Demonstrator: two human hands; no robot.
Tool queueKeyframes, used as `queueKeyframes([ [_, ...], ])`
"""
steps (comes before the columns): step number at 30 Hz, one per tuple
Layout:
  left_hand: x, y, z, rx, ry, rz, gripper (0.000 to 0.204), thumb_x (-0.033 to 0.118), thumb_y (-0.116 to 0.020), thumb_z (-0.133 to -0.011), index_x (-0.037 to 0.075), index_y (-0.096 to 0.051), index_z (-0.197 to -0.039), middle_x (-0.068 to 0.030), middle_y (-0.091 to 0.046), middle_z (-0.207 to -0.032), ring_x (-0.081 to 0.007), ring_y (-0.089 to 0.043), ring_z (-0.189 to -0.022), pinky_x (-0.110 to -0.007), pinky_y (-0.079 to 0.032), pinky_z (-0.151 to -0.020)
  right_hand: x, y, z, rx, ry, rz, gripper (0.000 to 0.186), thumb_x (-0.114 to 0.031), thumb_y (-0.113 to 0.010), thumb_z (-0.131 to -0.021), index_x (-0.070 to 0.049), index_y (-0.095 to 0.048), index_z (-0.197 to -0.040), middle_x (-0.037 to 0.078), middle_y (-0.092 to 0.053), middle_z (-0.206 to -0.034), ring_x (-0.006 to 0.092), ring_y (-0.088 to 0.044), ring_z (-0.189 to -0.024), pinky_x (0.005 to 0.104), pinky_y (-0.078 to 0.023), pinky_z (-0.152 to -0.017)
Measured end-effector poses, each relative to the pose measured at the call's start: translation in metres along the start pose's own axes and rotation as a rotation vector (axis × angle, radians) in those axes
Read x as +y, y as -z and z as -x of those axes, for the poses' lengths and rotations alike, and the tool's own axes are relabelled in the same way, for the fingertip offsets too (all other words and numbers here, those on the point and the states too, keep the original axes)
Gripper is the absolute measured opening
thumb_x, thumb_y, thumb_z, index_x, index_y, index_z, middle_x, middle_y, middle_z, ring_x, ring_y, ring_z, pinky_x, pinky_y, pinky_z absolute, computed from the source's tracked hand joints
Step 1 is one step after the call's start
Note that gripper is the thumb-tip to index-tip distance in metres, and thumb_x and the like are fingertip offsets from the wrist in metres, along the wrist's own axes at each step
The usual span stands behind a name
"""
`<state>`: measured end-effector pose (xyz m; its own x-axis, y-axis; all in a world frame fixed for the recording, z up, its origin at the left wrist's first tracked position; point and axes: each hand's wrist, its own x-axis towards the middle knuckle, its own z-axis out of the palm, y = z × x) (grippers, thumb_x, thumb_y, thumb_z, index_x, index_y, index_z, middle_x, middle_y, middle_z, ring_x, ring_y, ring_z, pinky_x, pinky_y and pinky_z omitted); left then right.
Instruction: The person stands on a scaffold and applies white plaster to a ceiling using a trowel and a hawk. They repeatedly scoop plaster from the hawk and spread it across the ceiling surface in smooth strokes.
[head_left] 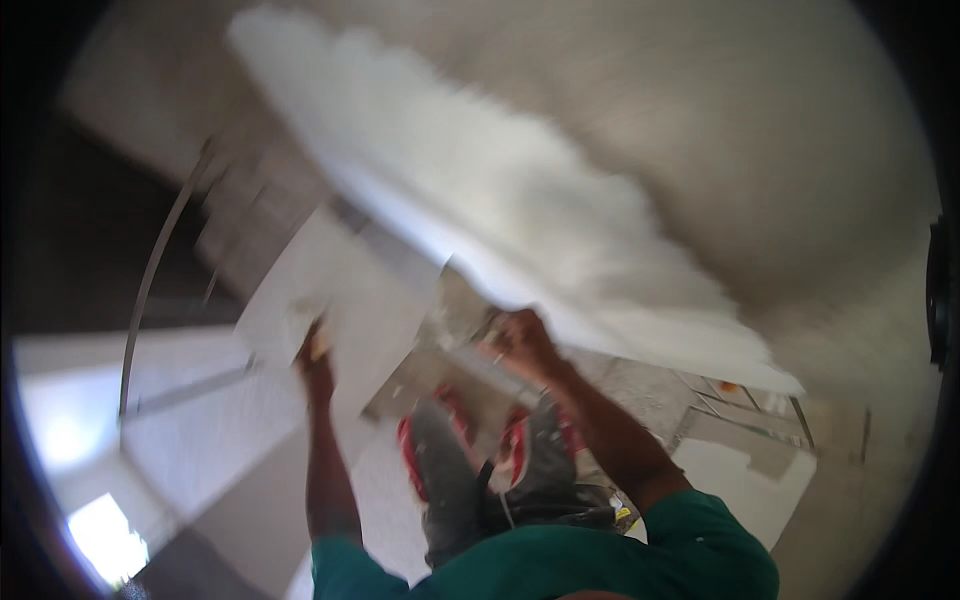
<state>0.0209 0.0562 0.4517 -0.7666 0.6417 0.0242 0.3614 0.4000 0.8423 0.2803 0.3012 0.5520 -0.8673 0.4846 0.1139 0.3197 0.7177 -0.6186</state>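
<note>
My left hand [316, 358] is closed on what looks like a putty knife [320, 343] with a pale yellowish handle; its blade is smeared by motion. My right hand [525, 345] is closed and raised near the wall. From it a flat grey plate-like trowel [460, 308] reaches up and to the left, its handle hidden by my fingers. Just beyond this hand, a broad band of wet-looking white plaster [520, 190] with a ragged upper edge runs across the grey-brown wall [720, 110]. Whether the trowel touches the band I cannot tell.
My feet in red shoes [408, 455] stand on a narrow grey-brown platform [400, 390]. Metal frame legs [800, 420] show at the right, beside a pale board [745, 480]. A thin curved bar [160, 255] rises at the left, before a dark opening [90, 240].
</note>
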Motion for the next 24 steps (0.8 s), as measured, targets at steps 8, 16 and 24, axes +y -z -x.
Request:
queueKeyframes([
  [8,0.087,-0.056,0.015,-0.323,0.173,0.089,0.035,-0.007,-0.052,-0.075,0.006,-0.060,-0.106,-0.0120,-0.060,-0.105,-0.0236,-0.053,-0.097,-0.034,-0.041,-0.084,-0.085,0.176,0.051,-0.075,-0.492,-0.014,0.043,-0.030,-0.070,-0.072,-0.002,-0.060,-0.102,0.023,-0.063,-0.092,0.0391,-0.061,-0.087,0.0444,-0.048,-0.077],
  [16,0.201,-0.103,0.003,-0.573,0.154,0.083,0.023,-0.002,-0.056,-0.076,0.006,-0.060,-0.097,-0.0098,-0.061,-0.093,-0.0194,-0.053,-0.082,-0.033,-0.042,-0.070,-0.108,0.260,0.125,0.065,-0.725,-0.026,0.042,-0.035,-0.069,-0.075,-0.001,-0.061,-0.098,0.022,-0.064,-0.090,0.0389,-0.060,-0.088,0.0428,-0.047,-0.079],
  [24,0.197,-0.102,-0.005,-0.512,0.354,0.046,0.012,0.003,-0.060,-0.076,0.005,-0.060,-0.088,-0.0077,-0.061,-0.081,-0.0153,-0.053,-0.067,-0.031,-0.042,-0.057,-0.094,0.325,0.203,0.116,-0.855,0.100,0.043,-0.039,-0.066,-0.075,-0.001,-0.063,-0.096,0.022,-0.064,-0.090,0.0381,-0.061,-0.088,0.0433,-0.047,-0.081],
])
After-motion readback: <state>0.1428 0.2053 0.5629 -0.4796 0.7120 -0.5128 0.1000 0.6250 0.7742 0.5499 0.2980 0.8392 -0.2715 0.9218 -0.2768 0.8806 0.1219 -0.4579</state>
